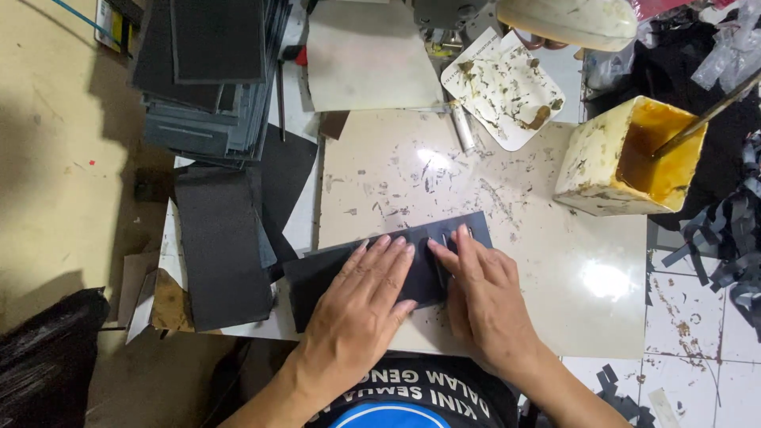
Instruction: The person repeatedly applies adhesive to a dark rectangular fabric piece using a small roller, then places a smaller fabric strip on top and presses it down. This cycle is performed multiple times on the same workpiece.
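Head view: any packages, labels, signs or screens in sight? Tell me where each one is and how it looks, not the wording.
No screens or signs.
Square tub: upper right on the board, cream walls stained, amber liquid with a stick in it.
Printed item: top left corner by the dark sheet stack, small, yellow and white, mostly hidden.
Shirt print: bottom centre, white letters on black.

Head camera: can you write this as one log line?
left hand: flat on dark sheet | right hand: pressing same sheet | glue tub: far right

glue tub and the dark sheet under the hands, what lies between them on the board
In the head view, only bare stained board lies between the glue tub and the dark sheet; nothing stands there.
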